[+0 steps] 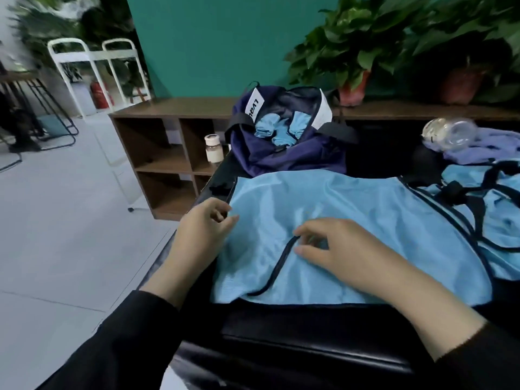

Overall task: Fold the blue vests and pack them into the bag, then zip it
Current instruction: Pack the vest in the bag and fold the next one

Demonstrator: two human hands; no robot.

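Note:
A light blue mesh vest with dark trim lies spread flat on the black surface in front of me. My left hand pinches its left edge. My right hand rests on the middle of the vest, thumb and forefinger closed on the dark trim of a folded-over flap. Behind the vest stands a navy bag, unzipped, with folded blue vests showing inside. More blue vests with black straps lie heaped at the right.
A clear plastic bottle lies on lilac cloth at the back right. A small white-capped jar stands left of the bag. A brown shelf unit with potted plants runs behind. Grey floor lies to the left.

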